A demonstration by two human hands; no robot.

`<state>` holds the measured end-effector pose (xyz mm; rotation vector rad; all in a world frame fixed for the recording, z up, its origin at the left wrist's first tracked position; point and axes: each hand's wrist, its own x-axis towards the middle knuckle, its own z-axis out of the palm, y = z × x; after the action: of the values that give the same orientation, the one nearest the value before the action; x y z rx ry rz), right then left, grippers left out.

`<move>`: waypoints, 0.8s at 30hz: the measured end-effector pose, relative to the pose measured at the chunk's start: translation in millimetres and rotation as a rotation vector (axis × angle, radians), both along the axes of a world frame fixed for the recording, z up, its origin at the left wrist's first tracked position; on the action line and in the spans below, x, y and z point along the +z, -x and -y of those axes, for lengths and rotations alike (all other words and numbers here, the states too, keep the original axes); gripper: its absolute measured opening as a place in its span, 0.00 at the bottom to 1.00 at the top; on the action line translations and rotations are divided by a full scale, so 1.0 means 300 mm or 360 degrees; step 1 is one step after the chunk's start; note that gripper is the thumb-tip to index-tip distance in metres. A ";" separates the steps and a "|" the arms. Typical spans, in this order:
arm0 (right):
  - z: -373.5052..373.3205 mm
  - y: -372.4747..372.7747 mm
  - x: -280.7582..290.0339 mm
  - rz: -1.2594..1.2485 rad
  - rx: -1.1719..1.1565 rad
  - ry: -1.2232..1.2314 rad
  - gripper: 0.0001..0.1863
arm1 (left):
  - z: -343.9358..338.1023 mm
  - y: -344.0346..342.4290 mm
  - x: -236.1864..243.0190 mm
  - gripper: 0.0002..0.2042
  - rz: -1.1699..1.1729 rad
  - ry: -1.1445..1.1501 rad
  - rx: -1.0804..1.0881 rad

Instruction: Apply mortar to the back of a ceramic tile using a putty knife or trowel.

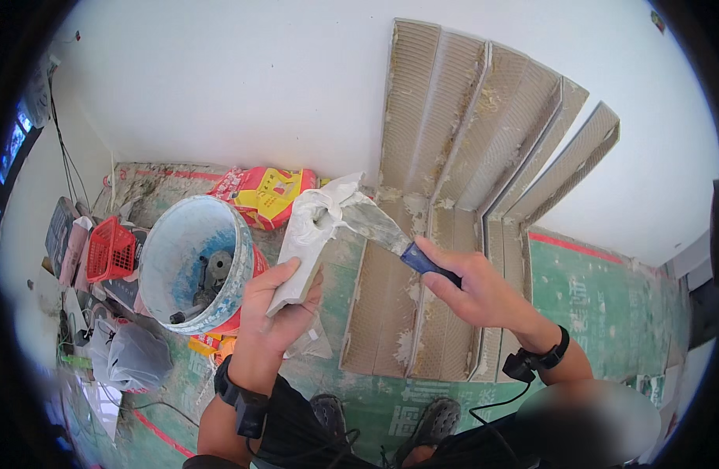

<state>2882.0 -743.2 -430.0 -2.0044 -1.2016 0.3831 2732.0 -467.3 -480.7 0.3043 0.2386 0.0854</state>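
Observation:
My left hand (279, 309) is closed round a pale narrow piece of board or tile (295, 283), held up at a tilt. A thick mound of white paste (311, 209) covers its far end, with a hollow in the middle. In my right hand (476, 291) is a putty knife (379, 227), gripped by its blue handle. Its paste-smeared blade points left and touches the mound. Behind and below the knife, several long tile strips (445, 117) with ribbed backs and dried adhesive lean on the wall or stand on the floor.
Left of my hands stands a white bucket (152, 258) with a power tool (213, 275) inside. A red and yellow bag (269, 195) lies behind it. Farther left are a red basket (111, 248), a plastic bag (132, 356) and cables. Green sheeting (578, 313) covers the floor.

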 end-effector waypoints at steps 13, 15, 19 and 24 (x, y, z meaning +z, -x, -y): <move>-0.026 -0.052 0.059 -0.0046 -0.0397 -0.0297 0.23 | -0.045 0.015 0.010 0.16 -0.0026 0.0058 0.0149; -0.074 -0.086 -0.008 0.0337 -0.0382 -0.0432 0.24 | -0.032 0.012 0.011 0.16 -0.0025 0.0123 0.0062; -0.161 -0.067 -0.071 0.1105 -0.0335 -0.0363 0.31 | 0.006 0.016 0.041 0.15 -0.0038 0.0126 0.0057; -0.170 -0.024 -0.148 0.1357 -0.0254 -0.0204 0.40 | 0.022 0.015 0.060 0.14 -0.0079 0.0041 0.0121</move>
<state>2889.3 -692.2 -474.5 -2.1841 -1.4750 -0.6855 2727.5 -473.9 -462.8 0.2719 0.3003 0.1501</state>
